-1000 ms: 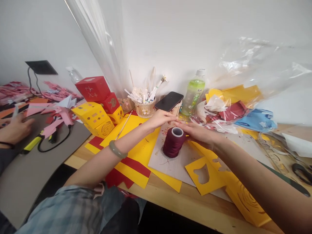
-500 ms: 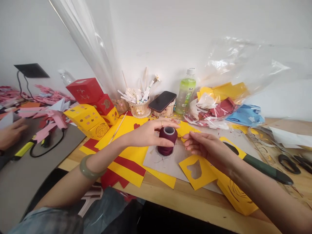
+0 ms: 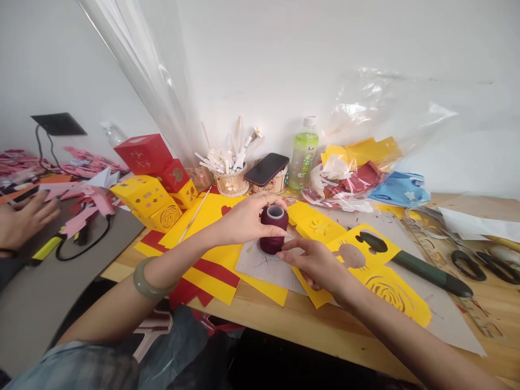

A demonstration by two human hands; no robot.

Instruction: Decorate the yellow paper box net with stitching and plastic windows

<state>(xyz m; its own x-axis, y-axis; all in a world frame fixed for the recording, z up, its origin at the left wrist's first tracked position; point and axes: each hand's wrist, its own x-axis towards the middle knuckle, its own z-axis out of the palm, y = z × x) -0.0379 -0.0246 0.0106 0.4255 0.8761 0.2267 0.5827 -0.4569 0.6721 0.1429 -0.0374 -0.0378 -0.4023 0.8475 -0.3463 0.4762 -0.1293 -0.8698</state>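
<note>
- The left hand (image 3: 249, 219) has its grip curved round the spool (image 3: 273, 233), thumb across the front, other fingers behind; the gap is about the spool's width.
- The right hand (image 3: 314, 262) has its fingers bent and nearly together at the spool's lower right; whether they pinch anything, I cannot tell.
- The spool stands upright at the centre of the frame, wound with smooth, dark maroon thread round a pale hollow core.
- Yellow paper (image 3: 390, 250), right of centre, has rounded cut-outs and spiral slits.
- The bench (image 3: 325, 333) is pale grained wood.
- The bottle (image 3: 304, 160), upper centre, is clear plastic, white-capped, with green on it.
</note>
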